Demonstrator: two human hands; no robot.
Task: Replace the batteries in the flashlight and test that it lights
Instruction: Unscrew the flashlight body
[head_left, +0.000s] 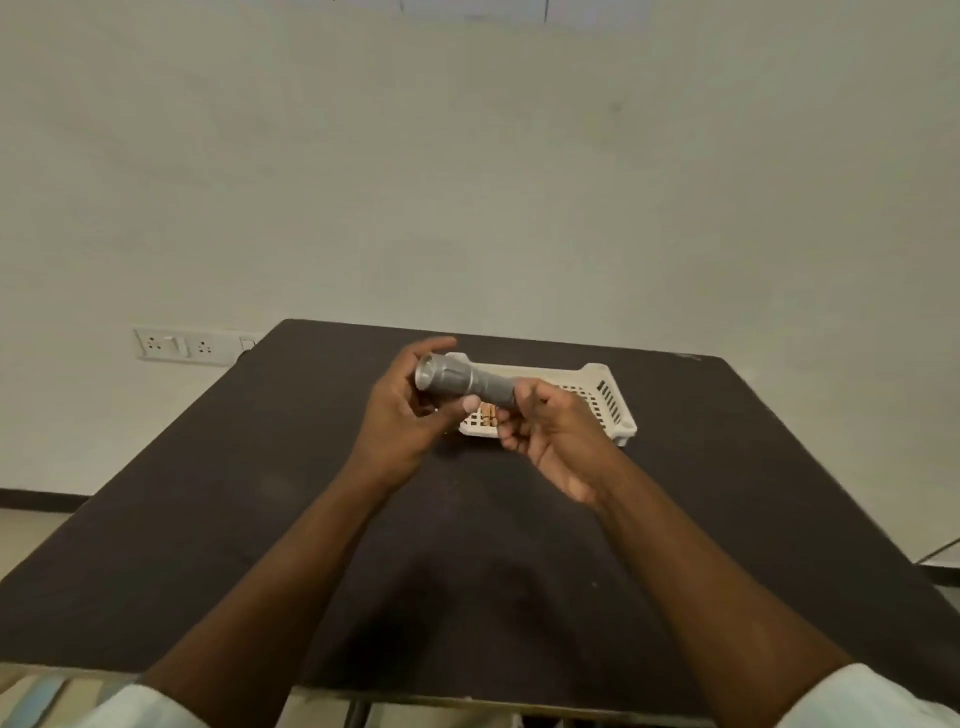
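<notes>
So we've got the flashlight (464, 383) up in both hands over the far middle of the dark worktop (260, 493), lying roughly level with its lens end pointing toward 9 o'clock. Our left hand (410, 410) is wrapped around the wider head end, thumb pressed along the near side of the barrel and the fingers curled behind it. Our right hand (550, 431) grips the tail end, fingers folded round it, palm turned up toward us. We honestly can't tell if the tail cap is on tight or loosened, the fingers cover that bit.

Right behind the flashlight, toward 12 o'clock, sits a white slotted basket (602, 395) on the worktop. A few batteries (487, 414) with coppery ends lie in its near left corner, peeking out just under the barrel between our two hands.

Off at about 10 o'clock there's a wall socket plate (179, 345) on the pale wall (467, 182), just past the worktop's far left corner.
</notes>
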